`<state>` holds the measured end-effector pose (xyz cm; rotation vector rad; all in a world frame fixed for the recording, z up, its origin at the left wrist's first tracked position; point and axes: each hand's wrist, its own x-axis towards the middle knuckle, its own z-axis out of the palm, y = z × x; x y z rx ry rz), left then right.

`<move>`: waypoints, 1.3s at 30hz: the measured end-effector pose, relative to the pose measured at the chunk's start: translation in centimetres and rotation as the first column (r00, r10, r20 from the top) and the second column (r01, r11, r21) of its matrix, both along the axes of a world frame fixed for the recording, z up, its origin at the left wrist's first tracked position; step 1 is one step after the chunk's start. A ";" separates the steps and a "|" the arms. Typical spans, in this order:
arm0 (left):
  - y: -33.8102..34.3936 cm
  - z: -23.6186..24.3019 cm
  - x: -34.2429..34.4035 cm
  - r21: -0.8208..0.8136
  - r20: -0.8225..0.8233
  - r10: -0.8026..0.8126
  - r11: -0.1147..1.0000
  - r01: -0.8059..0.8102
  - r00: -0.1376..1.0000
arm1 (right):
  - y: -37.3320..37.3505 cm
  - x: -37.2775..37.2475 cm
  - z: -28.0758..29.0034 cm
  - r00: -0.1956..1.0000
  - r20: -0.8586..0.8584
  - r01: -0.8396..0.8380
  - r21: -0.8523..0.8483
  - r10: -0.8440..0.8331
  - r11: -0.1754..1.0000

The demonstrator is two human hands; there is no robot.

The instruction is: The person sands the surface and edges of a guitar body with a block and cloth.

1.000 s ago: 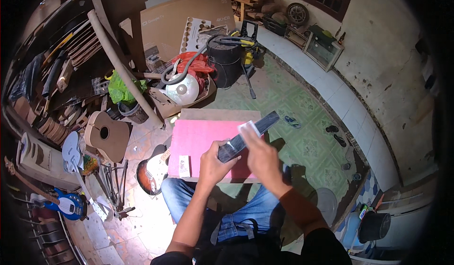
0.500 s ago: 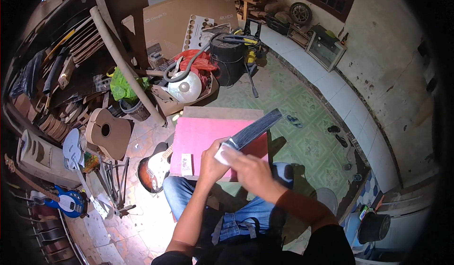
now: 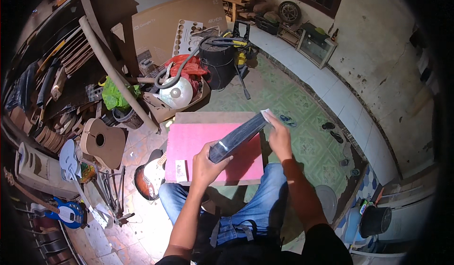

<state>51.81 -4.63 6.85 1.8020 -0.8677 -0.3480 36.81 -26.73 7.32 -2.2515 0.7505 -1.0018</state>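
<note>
My left hand (image 3: 206, 167) is closed around the near end of a long, flat-sided dark grey block (image 3: 242, 135) with pale streaks along its face. A bright glint shows near that end. At the far right end, my right hand (image 3: 279, 139) is closed on a folded white piece (image 3: 267, 115), paper or cloth, pressed against the block's tip. The block slants up to the right above a pink foam-like board (image 3: 189, 139) in front of my knees. A small white packet-like piece (image 3: 181, 171) lies on the board's left part.
A sunburst electric guitar (image 3: 149, 177) lies left of the board. Farther left are an unfinished acoustic guitar body (image 3: 103, 144) and a blue bass guitar (image 3: 68, 212). Beyond the board stand a box with a white round thing (image 3: 176, 95) and a black drum (image 3: 216, 66) with a hose.
My right hand has slid the white piece from the block's near end to its far tip. My left hand has shifted slightly, and the block's streaked face is turned more toward me.
</note>
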 end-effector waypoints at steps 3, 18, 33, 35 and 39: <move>0.3 -0.4 0.5 -0.001 0.038 0.018 1.000 -0.018 0.999 | 3.8 0.7 1.4 0.982 -0.094 -0.177 -0.114 0.166 0.978; 0.5 -2.2 1.3 -0.027 -0.005 0.020 0.999 -0.020 1.000 | 1.5 1.5 -0.4 0.981 -0.010 -0.194 -0.138 0.195 0.971; -0.2 -2.4 1.1 -0.038 0.092 0.009 0.999 -0.006 0.996 | -5.1 0.6 -2.8 0.997 -0.073 -0.001 0.104 0.009 0.995; 0.6 -2.6 1.9 -0.031 0.024 0.054 0.998 -0.053 0.998 | 1.0 2.0 -1.6 0.990 -0.133 -0.063 -0.149 0.044 0.987; 0.0 -1.9 1.1 -0.028 0.034 0.047 0.999 -0.046 0.998 | 9.1 1.0 1.6 0.935 -0.132 -0.348 -0.148 0.331 0.926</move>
